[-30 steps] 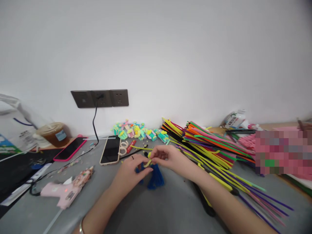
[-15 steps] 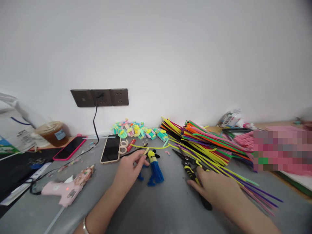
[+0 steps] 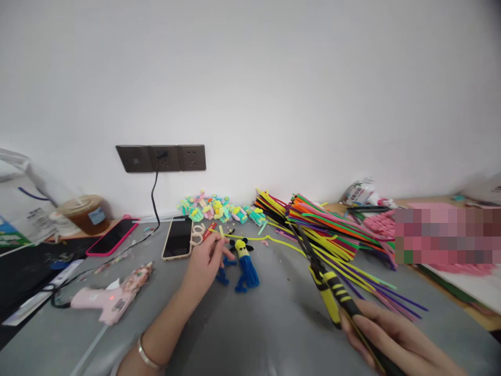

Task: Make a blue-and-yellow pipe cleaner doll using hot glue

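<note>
My right hand [image 3: 385,334] is closed around the handles of black-and-yellow pliers [image 3: 332,284], raised off the grey tabletop with their jaws pointing up and left. Between the fingertips of my left hand [image 3: 207,261] is a short pale-yellow piece of pipe cleaner [image 3: 221,231]. Just right of that hand lies a small doll [image 3: 246,263] with a yellow head, black trim and a blue fringed skirt. Blue pipe-cleaner pieces [image 3: 222,277] lie beside it, partly behind my fingers. A long yellow pipe cleaner [image 3: 285,242] stretches behind the doll.
Bundled coloured pipe cleaners [image 3: 329,222] spread at the right. Small pastel figures [image 3: 219,208] are heaped by the wall. On the left are a pink glue gun [image 3: 105,302] with its cord, two phones [image 3: 178,237], scissors [image 3: 198,235] and a drink cup [image 3: 88,214].
My right hand has lifted the pliers from the table and brought them toward me and right. My left hand has shifted slightly left with the pale-yellow piece.
</note>
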Demonstrator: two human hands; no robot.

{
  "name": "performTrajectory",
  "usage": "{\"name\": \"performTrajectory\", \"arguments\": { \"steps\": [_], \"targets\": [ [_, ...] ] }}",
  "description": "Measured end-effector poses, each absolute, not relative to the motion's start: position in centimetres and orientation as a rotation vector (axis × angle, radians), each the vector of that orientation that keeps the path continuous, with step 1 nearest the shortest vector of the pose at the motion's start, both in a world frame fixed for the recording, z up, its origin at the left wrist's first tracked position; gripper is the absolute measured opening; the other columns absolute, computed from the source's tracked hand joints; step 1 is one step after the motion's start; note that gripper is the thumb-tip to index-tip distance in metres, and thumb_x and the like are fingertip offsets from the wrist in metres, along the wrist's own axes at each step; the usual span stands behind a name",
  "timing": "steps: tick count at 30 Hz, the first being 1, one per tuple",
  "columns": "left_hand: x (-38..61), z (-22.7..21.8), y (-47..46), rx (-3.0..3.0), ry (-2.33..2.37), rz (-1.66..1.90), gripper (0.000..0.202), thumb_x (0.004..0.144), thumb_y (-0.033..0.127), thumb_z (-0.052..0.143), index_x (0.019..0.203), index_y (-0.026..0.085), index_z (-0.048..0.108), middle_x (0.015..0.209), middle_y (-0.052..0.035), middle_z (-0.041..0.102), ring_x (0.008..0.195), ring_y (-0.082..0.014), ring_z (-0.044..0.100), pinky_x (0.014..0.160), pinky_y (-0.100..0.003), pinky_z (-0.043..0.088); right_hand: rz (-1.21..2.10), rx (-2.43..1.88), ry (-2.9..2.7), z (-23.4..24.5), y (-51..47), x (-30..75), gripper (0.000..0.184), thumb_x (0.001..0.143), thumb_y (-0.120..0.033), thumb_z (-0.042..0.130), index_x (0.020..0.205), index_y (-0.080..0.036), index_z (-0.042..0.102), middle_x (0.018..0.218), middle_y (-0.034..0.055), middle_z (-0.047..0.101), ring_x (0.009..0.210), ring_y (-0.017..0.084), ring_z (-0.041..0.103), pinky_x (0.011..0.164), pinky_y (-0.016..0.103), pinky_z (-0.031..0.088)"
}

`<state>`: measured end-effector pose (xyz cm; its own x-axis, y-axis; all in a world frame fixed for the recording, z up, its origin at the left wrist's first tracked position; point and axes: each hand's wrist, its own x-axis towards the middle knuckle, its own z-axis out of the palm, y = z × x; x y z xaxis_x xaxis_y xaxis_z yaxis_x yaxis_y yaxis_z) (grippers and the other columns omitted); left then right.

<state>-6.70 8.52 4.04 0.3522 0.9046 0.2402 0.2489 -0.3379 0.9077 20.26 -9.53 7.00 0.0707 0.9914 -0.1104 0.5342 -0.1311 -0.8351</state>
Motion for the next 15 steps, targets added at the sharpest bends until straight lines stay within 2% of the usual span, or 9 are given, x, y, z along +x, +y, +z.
{"name": "performTrajectory", "arguments": {
  "steps": [3,6,8,10,12,13,15],
  "targets": [
    [-6.7,3.8,8.6,1.807,0.983,0.979,0.030,0.096,0.043,0.041,0.096,0.018,0.057,0.071,-0.0043,0.075,0.048,-0.0132,0.056,0.052,-0.023,0.044,0.937,-1.605,-1.427,8.0,-9.5,19.5,0.059,0.086,-0.073,0.042,0.089,-0.020,0.065,0.047,-0.0008,0.053,0.042,0.015,0.047,0.048,0.026,0.046],
    [-6.7,3.7,8.6,1.840,0.926,0.910,0.033,0.097,0.044,0.039,0.097,0.017,0.060,0.071,-0.0043,0.075,0.047,-0.0123,0.053,0.050,-0.023,0.043,0.939,-1.612,-1.393,8.0,-8.8,18.3,0.058,0.084,-0.075,0.043,0.083,-0.021,0.066,0.040,-0.0030,0.047,0.037,0.014,0.041,0.046,0.025,0.046],
    [-6.6,3.6,8.6,1.845,0.887,0.885,0.036,0.098,0.044,0.039,0.093,0.016,0.060,0.071,-0.0047,0.074,0.046,-0.0113,0.051,0.050,-0.022,0.042,0.920,-1.647,-1.408,7.5,-8.2,17.9,0.056,0.084,-0.074,0.046,0.074,-0.021,0.065,0.041,-0.0019,0.049,0.039,0.014,0.045,0.046,0.025,0.048],
    [-6.4,3.4,8.5,1.798,0.841,0.889,0.038,0.098,0.046,0.039,0.091,0.015,0.060,0.070,-0.0051,0.074,0.045,-0.0104,0.050,0.049,-0.022,0.041,0.802,-1.664,-1.426,6.8,-7.8,18.1,0.052,0.081,-0.070,0.054,0.068,-0.022,0.065,0.056,0.0039,0.063,0.055,0.019,0.060,0.056,0.026,0.054],
    [-6.2,3.3,8.5,1.705,0.776,0.898,0.041,0.097,0.049,0.038,0.092,0.014,0.059,0.069,-0.0053,0.073,0.044,-0.0097,0.048,0.048,-0.022,0.040,0.687,-1.674,-1.419,6.0,-7.8,18.7,0.045,0.077,-0.067,0.061,0.073,-0.022,0.071,0.086,0.0103,0.074,0.085,0.026,0.069,0.075,0.030,0.058],
    [-6.1,3.2,8.5,1.652,0.744,0.899,0.042,0.097,0.051,0.039,0.093,0.014,0.059,0.068,-0.0051,0.073,0.043,-0.0094,0.048,0.047,-0.021,0.039,0.671,-1.696,-1.400,5.6,-7.8,19.0,0.044,0.075,-0.065,0.063,0.081,-0.023,0.073,0.101,0.0121,0.074,0.099,0.030,0.068,0.083,0.033,0.058],
    [-5.9,3.3,8.3,1.566,0.697,0.884,0.044,0.096,0.053,0.040,0.097,0.014,0.059,0.065,-0.0044,0.072,0.041,-0.0089,0.046,0.044,-0.021,0.036,0.749,-1.761,-1.345,4.8,-8.0,19.5,0.053,0.073,-0.063,0.064,0.107,-0.023,0.072,0.121,0.0136,0.070,0.118,0.034,0.062,0.095,0.039,0.054]
  ]
}}
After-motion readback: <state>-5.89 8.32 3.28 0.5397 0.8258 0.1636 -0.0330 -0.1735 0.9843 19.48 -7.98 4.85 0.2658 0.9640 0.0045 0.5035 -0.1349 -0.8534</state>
